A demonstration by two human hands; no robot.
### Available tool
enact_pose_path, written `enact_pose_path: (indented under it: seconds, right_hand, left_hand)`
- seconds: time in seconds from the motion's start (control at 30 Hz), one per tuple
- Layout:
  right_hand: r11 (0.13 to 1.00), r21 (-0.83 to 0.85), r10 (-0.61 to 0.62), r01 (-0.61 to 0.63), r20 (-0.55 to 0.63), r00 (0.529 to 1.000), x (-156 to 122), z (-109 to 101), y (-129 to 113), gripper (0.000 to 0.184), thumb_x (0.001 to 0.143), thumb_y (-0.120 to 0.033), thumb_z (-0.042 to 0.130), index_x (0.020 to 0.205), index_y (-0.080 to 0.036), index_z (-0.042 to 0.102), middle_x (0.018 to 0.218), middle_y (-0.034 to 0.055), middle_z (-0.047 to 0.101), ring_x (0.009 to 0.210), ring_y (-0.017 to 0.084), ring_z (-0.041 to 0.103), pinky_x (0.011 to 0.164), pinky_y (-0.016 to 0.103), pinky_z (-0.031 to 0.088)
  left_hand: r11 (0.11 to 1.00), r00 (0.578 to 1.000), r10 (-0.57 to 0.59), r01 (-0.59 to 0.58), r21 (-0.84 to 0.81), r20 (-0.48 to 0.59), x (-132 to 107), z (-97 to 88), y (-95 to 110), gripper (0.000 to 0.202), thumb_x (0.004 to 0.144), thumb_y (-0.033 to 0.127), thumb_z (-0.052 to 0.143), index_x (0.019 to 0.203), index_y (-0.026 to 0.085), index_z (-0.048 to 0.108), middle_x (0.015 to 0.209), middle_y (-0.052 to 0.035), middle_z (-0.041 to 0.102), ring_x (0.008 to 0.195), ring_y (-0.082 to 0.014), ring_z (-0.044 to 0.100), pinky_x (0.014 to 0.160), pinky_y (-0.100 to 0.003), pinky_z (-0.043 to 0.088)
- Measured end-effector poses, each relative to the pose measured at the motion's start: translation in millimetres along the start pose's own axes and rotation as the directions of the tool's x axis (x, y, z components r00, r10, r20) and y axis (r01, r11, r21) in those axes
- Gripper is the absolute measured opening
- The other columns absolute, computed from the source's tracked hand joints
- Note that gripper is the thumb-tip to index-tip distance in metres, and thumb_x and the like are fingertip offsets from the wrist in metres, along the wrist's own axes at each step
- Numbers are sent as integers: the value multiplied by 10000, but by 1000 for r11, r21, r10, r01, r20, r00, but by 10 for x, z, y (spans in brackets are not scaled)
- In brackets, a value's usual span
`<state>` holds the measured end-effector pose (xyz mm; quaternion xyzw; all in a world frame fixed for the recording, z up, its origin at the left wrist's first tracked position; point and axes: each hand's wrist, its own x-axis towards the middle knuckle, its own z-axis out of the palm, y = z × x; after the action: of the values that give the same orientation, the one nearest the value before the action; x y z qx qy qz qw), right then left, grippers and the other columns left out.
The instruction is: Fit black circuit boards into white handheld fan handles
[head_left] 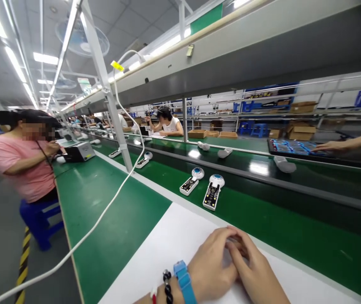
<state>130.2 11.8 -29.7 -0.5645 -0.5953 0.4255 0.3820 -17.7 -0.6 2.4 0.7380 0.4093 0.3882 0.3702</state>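
Note:
My left hand and my right hand rest together on a white mat at the near edge of the green bench. Their fingertips meet and curl inward; whatever lies between them is hidden. A blue band and dark beads circle my left wrist. Beyond the mat, two white devices with bare circuit boards lie on the green conveyor belt, out of reach of both hands.
A white cable runs across the bench from an overhead rail. A seated person in a pink shirt works at the left beside a grey machine. More devices ride the belt. Another person's hand touches a dark tray at right.

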Motion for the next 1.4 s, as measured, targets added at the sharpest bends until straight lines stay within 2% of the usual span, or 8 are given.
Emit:
enact_pose_path:
  seconds: [0.13, 0.37, 0.57, 0.83, 1.13, 1.4]
  right_hand:
    - [1000, 0, 15, -15, -1, 1000, 34, 1, 34, 694, 750, -692, 463, 1262, -230, 542, 1180, 93, 678, 1120, 262, 644, 971, 369, 542]
    - [1000, 8, -7, 7, 9, 1000, 49, 14, 112, 628, 831, -661, 440, 1298, -251, 526, 1220, 86, 660, 1129, 249, 642, 971, 363, 542]
    - [1000, 20, -11, 11, 20, 1000, 65, 12, 144, 627, 830, -658, 456, 1293, -243, 531, 1244, 98, 652, 1152, 257, 632, 989, 367, 535]
    - [1000, 7, -15, 15, 22, 1000, 53, -7, 137, 621, 828, -658, 459, 1287, -247, 538, 1230, 86, 660, 1152, 257, 635, 964, 359, 547]
    - [1000, -6, -12, 12, 18, 1000, 33, -4, 91, 630, 815, -654, 457, 1279, -237, 542, 1214, 101, 666, 1149, 267, 633, 1010, 394, 522]
    - [998, -26, -49, 49, -21, 999, 32, -10, 20, 604, 791, -634, 489, 1225, -226, 589, 1221, 100, 673, 1105, 264, 663, 929, 350, 576]
  left_hand:
    - [1000, 1000, -10, 10, 12, -5, -10, -2, 19, 581, 801, 155, 602, 1366, 226, 487, 1382, -58, 544, 1273, -226, 532, 1138, -409, 450]
    - [1000, 1000, 20, -20, 18, -5, -3, -15, 34, 571, 807, 159, 593, 1366, 203, 490, 1384, -74, 545, 1283, -241, 525, 1143, -422, 448]
    - [999, 999, 34, -34, 18, -14, -5, -18, 41, 574, 798, 162, 594, 1363, 200, 499, 1369, -72, 560, 1270, -243, 535, 1137, -420, 453]
    - [999, 1000, 14, -13, 32, -5, 1, -15, 20, 574, 803, 203, 601, 1366, 185, 496, 1380, -98, 547, 1269, -276, 538, 1128, -467, 461]
    - [1000, 1000, 17, -16, 25, -15, 7, 0, 27, 574, 785, 179, 600, 1351, 159, 504, 1375, -121, 550, 1275, -282, 533, 1131, -464, 457]
    - [999, 999, 37, -37, 32, -17, 9, 13, -14, 571, 793, 174, 608, 1354, 165, 498, 1371, -113, 551, 1270, -274, 533, 1133, -456, 452]
